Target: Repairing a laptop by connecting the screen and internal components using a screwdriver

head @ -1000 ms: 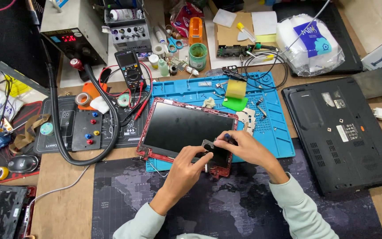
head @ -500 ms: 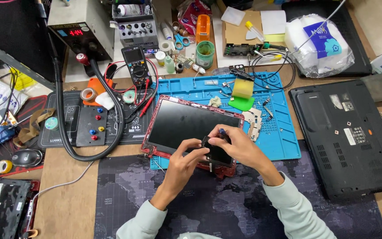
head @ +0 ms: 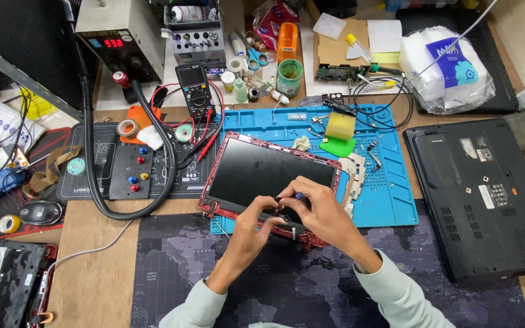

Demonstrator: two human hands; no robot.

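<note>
A laptop screen panel point(head: 262, 170) with a red frame lies across the blue work mat point(head: 390, 200) and the dark desk mat point(head: 287, 285). Both hands meet at the panel's lower right edge. My right hand point(head: 323, 215) pinches a small screwdriver point(head: 299, 195) with a bluish cap, held upright over the frame. My left hand point(head: 251, 226) grips the dark lower edge of the panel right beside the screwdriver's tip, with its fingertips almost touching my right hand's. What lies under the fingers is hidden.
A black laptop base point(head: 481, 194) lies upside down at the right. A multimeter point(head: 194, 91), a black hose point(head: 95, 182), tape rolls, a soldering station point(head: 120, 36) and a control pad point(head: 130, 173) crowd the left and back. A red laptop part point(head: 4, 285) sits at the lower left.
The dark piece seen between my hands a second ago is no longer lifted. Both hands have closed in on the panel's lower edge, and the screwdriver now stands upright there.
</note>
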